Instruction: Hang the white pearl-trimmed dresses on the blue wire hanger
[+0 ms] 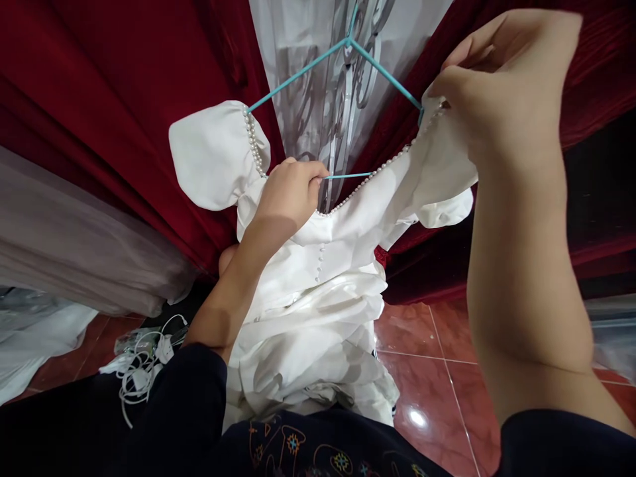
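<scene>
A white dress [278,351] with puffed sleeves, a pearl-beaded neckline and small buttons hangs on a thin light-blue hanger [382,71]. My left hand [293,195] lies across the neckline, its fingers closed around the hanger's lower bar, which comes out beside the thumb. Up at the right shoulder, my right hand [501,79] pinches the beaded edge of the dress near the hanger's end; its fingertips are partly hidden. The left puffed sleeve [209,156] sits outside the other hanger end. Below, the skirt falls in bunched folds over my lap.
Dark red curtains [134,86] hang on both sides, with white sheer cloth and a grey ornate metal frame [342,112] between them. White cables [142,377] lie tangled at the lower left. Red tiles [422,384] cover the floor; pale fabric [40,338] lies at far left.
</scene>
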Available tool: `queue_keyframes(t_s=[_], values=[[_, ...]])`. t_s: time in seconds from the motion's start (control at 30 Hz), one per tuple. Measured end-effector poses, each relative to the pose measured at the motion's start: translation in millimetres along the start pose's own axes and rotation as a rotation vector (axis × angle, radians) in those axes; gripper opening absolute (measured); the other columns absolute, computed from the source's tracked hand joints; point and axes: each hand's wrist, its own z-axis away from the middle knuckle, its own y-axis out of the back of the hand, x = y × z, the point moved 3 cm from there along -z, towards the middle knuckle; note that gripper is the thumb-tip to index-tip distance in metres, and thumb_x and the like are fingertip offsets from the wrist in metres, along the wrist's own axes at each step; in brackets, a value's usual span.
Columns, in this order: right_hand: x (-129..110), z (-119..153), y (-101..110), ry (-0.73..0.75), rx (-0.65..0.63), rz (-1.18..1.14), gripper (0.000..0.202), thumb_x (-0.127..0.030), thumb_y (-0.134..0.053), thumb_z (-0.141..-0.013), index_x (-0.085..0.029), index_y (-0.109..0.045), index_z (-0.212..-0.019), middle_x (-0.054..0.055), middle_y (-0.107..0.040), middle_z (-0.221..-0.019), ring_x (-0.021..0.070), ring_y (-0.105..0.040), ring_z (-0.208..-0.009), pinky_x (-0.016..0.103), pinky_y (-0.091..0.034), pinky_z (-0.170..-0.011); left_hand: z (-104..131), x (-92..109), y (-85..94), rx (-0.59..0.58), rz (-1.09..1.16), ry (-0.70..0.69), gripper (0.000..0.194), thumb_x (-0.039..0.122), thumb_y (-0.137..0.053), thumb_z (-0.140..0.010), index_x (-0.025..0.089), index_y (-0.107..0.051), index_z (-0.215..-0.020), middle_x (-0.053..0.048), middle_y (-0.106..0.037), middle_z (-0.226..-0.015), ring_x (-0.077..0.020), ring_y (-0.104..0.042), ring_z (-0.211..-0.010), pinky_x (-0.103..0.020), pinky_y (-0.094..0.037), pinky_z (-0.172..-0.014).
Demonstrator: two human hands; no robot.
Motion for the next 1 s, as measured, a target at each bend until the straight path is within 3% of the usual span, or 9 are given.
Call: queue_keyframes(t_s=[0.13,0.3,0.4,0.53,0.7,0.8,0.9,1.0], values=[[12.0,7.9,2.5,0.007,0.061,0.11,0.04,0.011,-0.055,-0.067,-0.027,-0.045,-0.062,-0.003,-0.05,-0.067,0.0093,-0.04,-0.062,0.03,-0.033,-0.063,0.5,-0.4,-0.7,0.001,0.021,-0.011,0.035,0.001,-0.055,-0.098,0.021,-0.082,-0.104,-0.005,-0.079,-0.094,-0.029,-0.07,-0.098,-0.048,-0.058,-0.092],[60.6,2.0,38.6,0.04,0.161,0.19,0.026,0.001,-0.058,-0.063,-0.025,-0.053,-0.064,-0.002,-0.053,-0.066,0.0112,-0.046,-0.06,0.031,-0.033,-0.064,1.3,2.2,-0.9,0.001,0.015,0.009,0.035,0.003,-0.056,-0.098,0.021,-0.083,-0.11,-0.005,-0.078,-0.094,-0.0267,-0.07,-0.097,-0.047,-0.059,-0.092],[75.7,-2.5,55.4,0.041,0.213,0.215,0.023,0.001,-0.057,-0.059,-0.022,-0.057,-0.064,-0.004,-0.052,-0.062,0.01,-0.047,-0.057,0.03,-0.032,-0.063,3.5,7.6,1.0,-0.015,0.005,0.016,0.032,0.007,-0.057,-0.1,0.022,-0.083,-0.11,-0.004,-0.077,-0.092,-0.0256,-0.069,-0.098,-0.043,-0.058,-0.093],[58.2,-5.2,52.8,0.123,0.234,0.125,0.017,-0.003,-0.057,-0.059,-0.018,-0.06,-0.067,-0.006,-0.051,-0.06,0.0054,-0.044,-0.055,0.027,-0.026,-0.06,5.7,11.9,1.1,-0.043,0.04,0.019,0.034,0.007,-0.053,-0.1,0.023,-0.082,-0.109,-0.004,-0.079,-0.095,-0.0259,-0.068,-0.101,-0.042,-0.058,-0.093],[20.5,-5.4,17.4,0.215,0.127,-0.072,0.016,-0.005,-0.052,-0.06,-0.017,-0.057,-0.07,-0.006,-0.053,-0.066,0.0026,-0.042,-0.058,0.027,-0.023,-0.06,5.0,11.6,-1.0,-0.028,0.041,0.026,0.035,0.005,-0.053,-0.099,0.025,-0.081,-0.106,-0.003,-0.079,-0.093,-0.0272,-0.068,-0.102,-0.044,-0.058,-0.093],[11.4,1.6,1.6,0.2,0.059,-0.222,0.018,0.002,-0.057,-0.062,-0.014,-0.06,-0.071,-0.004,-0.057,-0.067,0.003,-0.045,-0.059,0.025,-0.027,-0.058,4.1,10.2,-2.5,-0.032,-0.006,0.047,0.034,0.005,-0.054,-0.1,0.023,-0.081,-0.108,-0.005,-0.077,-0.092,-0.0282,-0.069,-0.1,-0.046,-0.057,-0.093],[7.4,14.9,0.0,0.126,-0.043,-0.33,0.024,0.008,-0.064,-0.063,-0.011,-0.065,-0.077,-0.002,-0.064,-0.074,0.0031,-0.05,-0.061,0.022,-0.033,-0.059,3.5,6.6,-5.4,0.004,-0.002,0.041,0.034,0.005,-0.054,-0.1,0.023,-0.081,-0.11,-0.005,-0.075,-0.091,-0.0274,-0.068,-0.099,-0.045,-0.057,-0.094],[-3.2,39.1,11.4,0.283,0.03,-0.395,0.025,0.004,-0.063,-0.073,-0.013,-0.07,-0.09,0.005,-0.07,-0.094,0.0099,-0.064,-0.08,0.026,-0.046,-0.071,3.0,1.5,-9.7,0.047,0.021,-0.015,0.033,0.006,-0.054,-0.1,0.023,-0.081,-0.11,-0.005,-0.076,-0.093,-0.027,-0.067,-0.101,-0.043,-0.057,-0.093]])
